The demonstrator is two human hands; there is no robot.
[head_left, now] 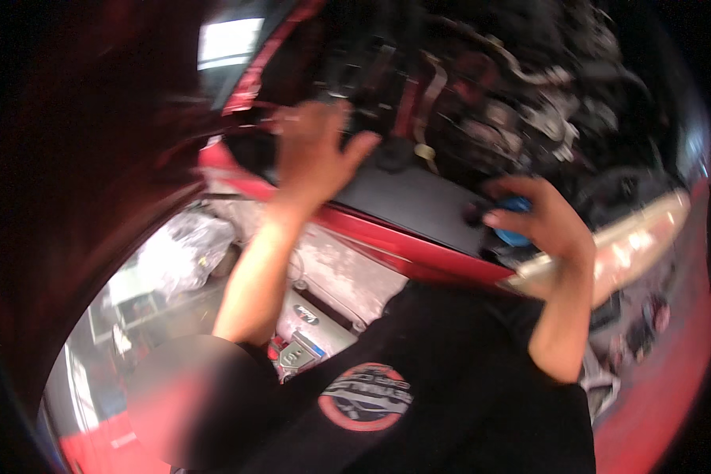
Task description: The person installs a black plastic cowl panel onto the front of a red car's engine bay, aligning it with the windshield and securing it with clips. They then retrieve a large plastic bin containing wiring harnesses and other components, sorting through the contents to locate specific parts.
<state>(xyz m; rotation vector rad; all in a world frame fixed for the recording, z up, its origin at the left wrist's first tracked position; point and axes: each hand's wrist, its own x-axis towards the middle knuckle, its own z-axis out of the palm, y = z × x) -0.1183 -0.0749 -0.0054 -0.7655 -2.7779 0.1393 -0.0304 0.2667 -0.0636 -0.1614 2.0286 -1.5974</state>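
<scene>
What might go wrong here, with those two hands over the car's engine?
Two things, perhaps. The right hand has its fingers curled about a round blue piece; if that piece came loose and slipped, it could drop among the engine parts nearby, though blur hides how firm the grip is. The left hand is spread near the black panel, close to crowded parts, so its bare fingers might get scraped.

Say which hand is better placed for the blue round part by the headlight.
Probably the right hand: it curves over the blue round part, though blur hides any grip. The left hand is open and farther away.
</scene>
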